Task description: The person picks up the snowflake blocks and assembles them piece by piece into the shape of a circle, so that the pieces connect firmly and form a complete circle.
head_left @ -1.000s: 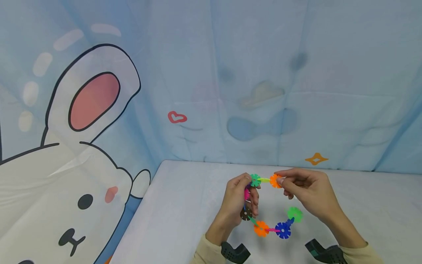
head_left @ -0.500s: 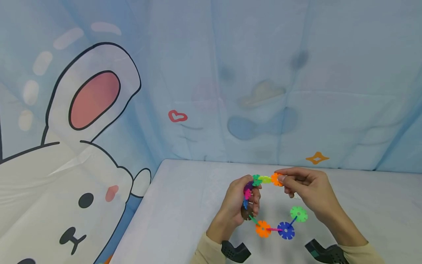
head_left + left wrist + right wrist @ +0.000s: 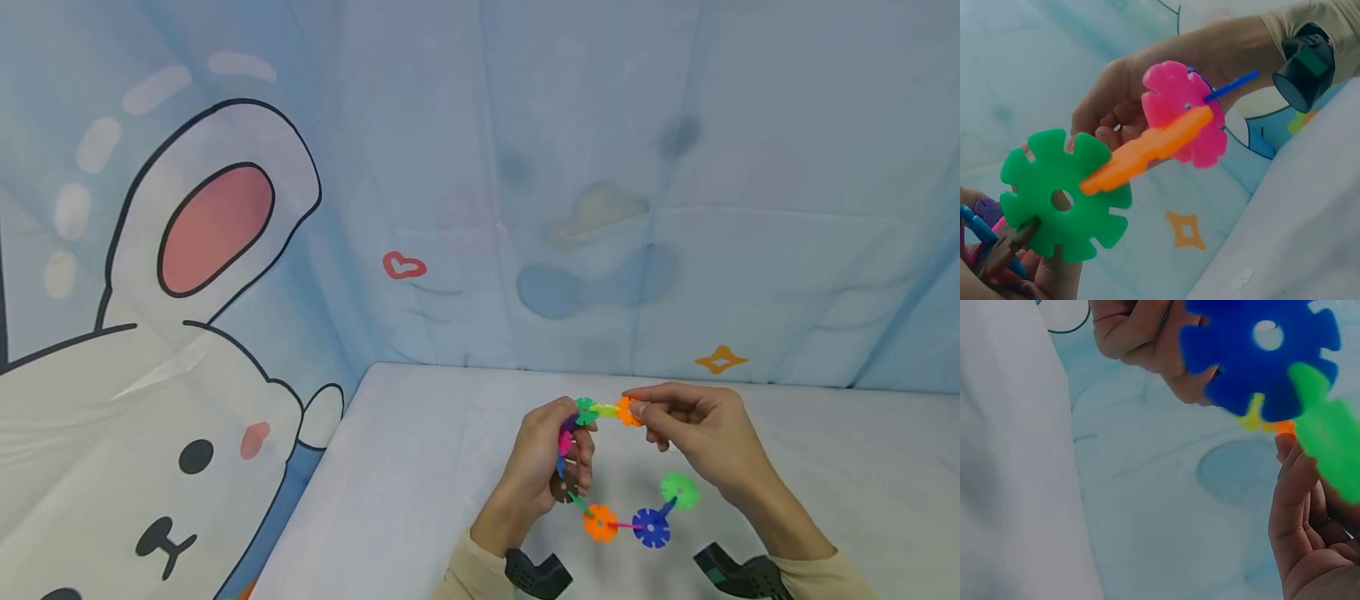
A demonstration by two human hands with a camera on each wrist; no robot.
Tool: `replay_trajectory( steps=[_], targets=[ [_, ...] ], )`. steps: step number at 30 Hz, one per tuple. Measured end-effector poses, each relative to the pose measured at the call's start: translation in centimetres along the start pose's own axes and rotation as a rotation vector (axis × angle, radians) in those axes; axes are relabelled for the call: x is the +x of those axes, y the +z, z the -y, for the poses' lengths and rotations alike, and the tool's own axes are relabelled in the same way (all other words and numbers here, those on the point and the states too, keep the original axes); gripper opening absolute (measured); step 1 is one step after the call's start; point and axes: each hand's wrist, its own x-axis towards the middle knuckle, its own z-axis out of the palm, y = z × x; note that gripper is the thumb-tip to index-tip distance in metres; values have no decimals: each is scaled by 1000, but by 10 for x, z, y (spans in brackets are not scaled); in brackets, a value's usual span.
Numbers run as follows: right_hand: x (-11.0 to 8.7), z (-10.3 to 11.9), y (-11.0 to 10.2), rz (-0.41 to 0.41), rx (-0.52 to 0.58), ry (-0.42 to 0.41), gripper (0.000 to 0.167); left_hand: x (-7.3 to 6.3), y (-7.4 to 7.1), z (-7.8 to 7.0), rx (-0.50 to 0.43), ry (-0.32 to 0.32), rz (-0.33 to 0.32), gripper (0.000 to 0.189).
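Note:
A chain of interlocking plastic snowflake discs in several colours hangs in a curve above the table. My left hand [image 3: 536,458] grips its left side, around purple, pink and brown discs [image 3: 562,487], partly hidden by the fingers. Up top, a green disc [image 3: 585,411] joins a yellow disc [image 3: 604,410]. Beyond that, my right hand [image 3: 701,429] pinches an orange disc [image 3: 628,411] between thumb and forefinger. The lower run dangles free: an orange disc [image 3: 600,523], a pink one edge-on, a dark blue disc [image 3: 1235,356] and a light green end disc [image 3: 679,492], apart from the right hand.
A white-covered table [image 3: 420,467] lies below the hands. Behind it hangs a light blue printed cloth [image 3: 465,167], with a large cartoon rabbit [image 3: 112,467] at left. Black wrist cameras [image 3: 538,575] sit on both forearms.
My left hand has shifted slightly right. The dangling blue and light green end has swung a little right and down. The right hand keeps its pinch on the orange disc.

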Motion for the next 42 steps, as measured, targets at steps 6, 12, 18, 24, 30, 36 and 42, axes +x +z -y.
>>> replay_trajectory(
  steps=[6,12,18,24,30,36,42],
  targets=[
    [-3,0,0,6,-43,11,17,-3,5,3,105,127,-17,35],
    [-4,-2,1,1,-44,-16,16,-5,8,6,152,234,19,43],
    [-3,-4,3,23,-44,-27,17,-3,4,5,197,167,38,38],
    [-1,-10,7,23,-90,30,21,3,0,6,244,45,54,48],
    [4,-25,5,49,-204,64,30,11,-4,16,256,34,-30,44],
    [11,-68,-15,-17,-501,98,46,21,-16,25,232,79,-63,36],
    [11,-117,-31,113,-702,196,48,24,-21,25,219,112,-30,31]
  ],
)
